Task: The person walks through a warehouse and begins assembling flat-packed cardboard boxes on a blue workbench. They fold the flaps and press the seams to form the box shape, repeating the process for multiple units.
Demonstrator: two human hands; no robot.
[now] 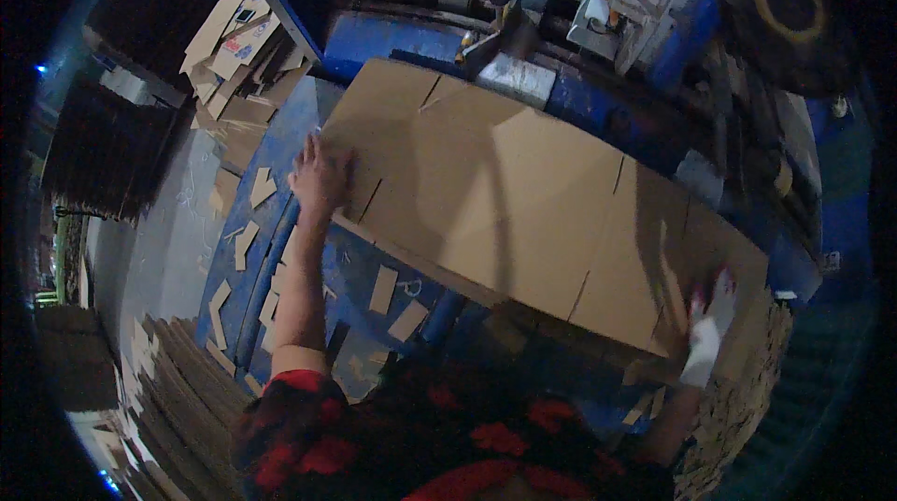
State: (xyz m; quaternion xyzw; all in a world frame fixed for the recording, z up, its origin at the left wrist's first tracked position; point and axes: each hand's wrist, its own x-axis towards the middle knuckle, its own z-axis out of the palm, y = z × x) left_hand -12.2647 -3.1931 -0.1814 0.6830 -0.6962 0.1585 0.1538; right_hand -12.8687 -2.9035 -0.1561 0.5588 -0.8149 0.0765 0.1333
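Note:
A long brown cardboard sheet [533,202] with slits and crease lines lies slantwise before me, over the blue machine table [360,263]. My left hand [320,178] grips its left end, the fingers at the end edge and the thumb over the board. At the right end my right hand [712,305], with a white covering around the hand and wrist, holds the sheet near its near corner. Shadow hides part of the right fingers. Shadows of my arms and head fall across the board.
Machinery with a blue frame [397,38] and a dark round wheel [788,1] stand beyond the sheet. Small cardboard offcuts [383,289] are scattered over the table. Stacked cardboard [201,407] rises at lower left, another stack [761,361] at right. Loose cardboard scraps [245,57] are heaped at far left.

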